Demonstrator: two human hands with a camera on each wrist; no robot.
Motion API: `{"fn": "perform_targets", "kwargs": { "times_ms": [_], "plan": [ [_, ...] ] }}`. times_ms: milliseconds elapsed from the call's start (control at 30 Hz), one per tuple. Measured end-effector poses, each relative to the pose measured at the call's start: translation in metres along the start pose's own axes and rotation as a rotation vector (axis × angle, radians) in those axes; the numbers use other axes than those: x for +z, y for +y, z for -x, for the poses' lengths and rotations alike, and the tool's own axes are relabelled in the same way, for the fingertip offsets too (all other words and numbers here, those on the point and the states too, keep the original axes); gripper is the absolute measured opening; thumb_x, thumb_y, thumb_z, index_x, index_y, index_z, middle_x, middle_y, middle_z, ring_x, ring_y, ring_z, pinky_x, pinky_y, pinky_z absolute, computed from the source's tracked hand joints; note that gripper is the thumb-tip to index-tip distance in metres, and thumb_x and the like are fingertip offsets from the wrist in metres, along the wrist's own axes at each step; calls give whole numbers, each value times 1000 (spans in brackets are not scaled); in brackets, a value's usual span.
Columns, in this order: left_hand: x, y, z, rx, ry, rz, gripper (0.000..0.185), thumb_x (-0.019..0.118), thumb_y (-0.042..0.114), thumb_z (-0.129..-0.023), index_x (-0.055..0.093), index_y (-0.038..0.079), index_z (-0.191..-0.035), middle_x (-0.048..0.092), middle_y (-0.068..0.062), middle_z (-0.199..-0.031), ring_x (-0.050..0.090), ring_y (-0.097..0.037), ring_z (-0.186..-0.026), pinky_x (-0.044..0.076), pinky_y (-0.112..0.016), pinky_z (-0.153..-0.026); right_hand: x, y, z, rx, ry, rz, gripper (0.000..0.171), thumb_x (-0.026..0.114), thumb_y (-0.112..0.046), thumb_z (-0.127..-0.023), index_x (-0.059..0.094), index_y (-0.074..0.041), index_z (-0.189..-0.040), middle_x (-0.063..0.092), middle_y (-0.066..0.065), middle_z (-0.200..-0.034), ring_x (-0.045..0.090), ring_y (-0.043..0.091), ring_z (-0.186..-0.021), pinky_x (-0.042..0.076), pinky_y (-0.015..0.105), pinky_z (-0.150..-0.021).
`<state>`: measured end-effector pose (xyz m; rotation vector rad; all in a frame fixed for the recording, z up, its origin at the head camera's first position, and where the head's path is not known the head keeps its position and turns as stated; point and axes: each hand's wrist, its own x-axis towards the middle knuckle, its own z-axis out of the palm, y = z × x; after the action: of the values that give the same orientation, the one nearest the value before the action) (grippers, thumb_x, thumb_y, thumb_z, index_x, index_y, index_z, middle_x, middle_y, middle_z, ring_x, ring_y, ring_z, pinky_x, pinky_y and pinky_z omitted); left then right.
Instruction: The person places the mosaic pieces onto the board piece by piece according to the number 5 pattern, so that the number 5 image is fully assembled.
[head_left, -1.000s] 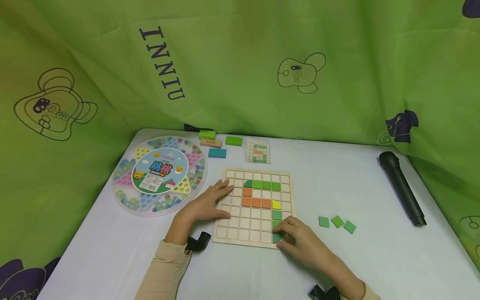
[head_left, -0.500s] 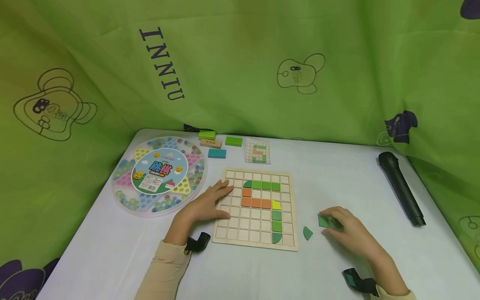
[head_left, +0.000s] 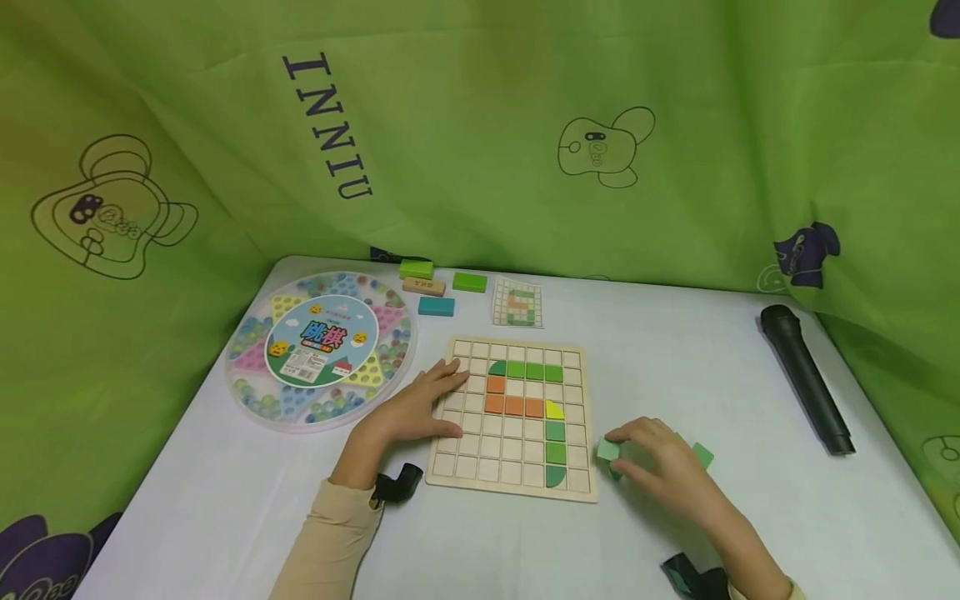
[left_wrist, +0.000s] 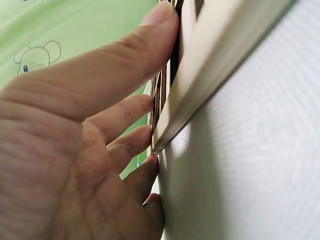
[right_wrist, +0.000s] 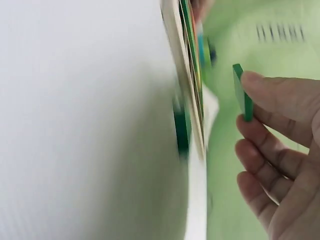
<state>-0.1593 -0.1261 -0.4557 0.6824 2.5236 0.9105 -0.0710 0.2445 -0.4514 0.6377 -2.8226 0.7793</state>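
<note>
A small flat green square tile (head_left: 608, 450) sits pinched at the fingertips of the right hand (head_left: 660, 462), lower right of centre in the head view, lifted off the tabletop and just beside the right edge of the wooden grid board (head_left: 513, 481). In the right wrist view the tile (right_wrist: 242, 93) shows edge-on, thin and upright.

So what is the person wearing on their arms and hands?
Both arms have long, light beige sleeves, plainest on the left sleeve. The left hand and right hand are bare, with no gloves or rings in view. A black strap with a small device sits at each wrist.
</note>
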Motion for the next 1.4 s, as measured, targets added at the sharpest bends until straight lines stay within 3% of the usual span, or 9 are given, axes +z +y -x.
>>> {"fn": "perform_targets", "kwargs": {
  "times_ms": [100,300,567,833,1033,1200,1400],
  "plan": [
    [0,0,0,1,0,-1,86,77,35,-78,33,15,-149,15,-9,-159,5,-30,-147,10,-53,-118,13,-19,-6,-72,-64,-61,29,79,-19,-75,69,-19,-103,63,-15,-102,55,4,-96,53,27,-79],
    [0,1,0,0,4,5,86,77,34,-77,33,14,-149,15,-8,-159,5,-31,-147,10,-54,-118,33,-42,-19,-117,-197,-126,26,75,-25,-80,69,-19,-105,60,-15,-104,50,2,-95,49,23,-79],
    [0,0,0,5,-1,2,86,77,34,-77,33,15,-149,15,-8,-159,4,-30,-147,9,-53,-118,48,-53,-28,-214,-210,-29,25,77,-24,-78,70,-17,-101,61,-11,-99,53,7,-95,50,26,-82],
    [0,0,0,-12,1,1,87,77,35,-77,33,16,-149,15,-7,-159,5,-30,-147,11,-54,-118,51,-54,-29,-219,-196,-7,29,78,-26,-77,69,-17,-103,61,-9,-103,53,9,-99,50,29,-84],
    [0,0,0,-12,2,8,87,77,35,-77,33,16,-149,15,-7,-159,4,-30,-147,10,-54,-118,28,-41,-23,-105,-173,-34,38,78,-27,-78,66,-17,-112,60,-8,-114,53,11,-107,50,35,-91],
    [0,2,0,-14,-1,8,87,77,35,-77,33,16,-149,14,-7,-160,4,-30,-147,10,-54,-118,-1,1,-7,36,-94,-24,43,78,-21,-78,64,-14,-117,62,-3,-117,57,20,-112,50,45,-92],
    [-1,2,1,-16,-4,13,87,77,35,-77,32,16,-149,14,-7,-160,4,-29,-148,10,-54,-118,-32,49,14,250,-143,-35,52,75,-25,-80,56,-8,-126,57,12,-126,50,37,-117,43,58,-91]
  ]
}}
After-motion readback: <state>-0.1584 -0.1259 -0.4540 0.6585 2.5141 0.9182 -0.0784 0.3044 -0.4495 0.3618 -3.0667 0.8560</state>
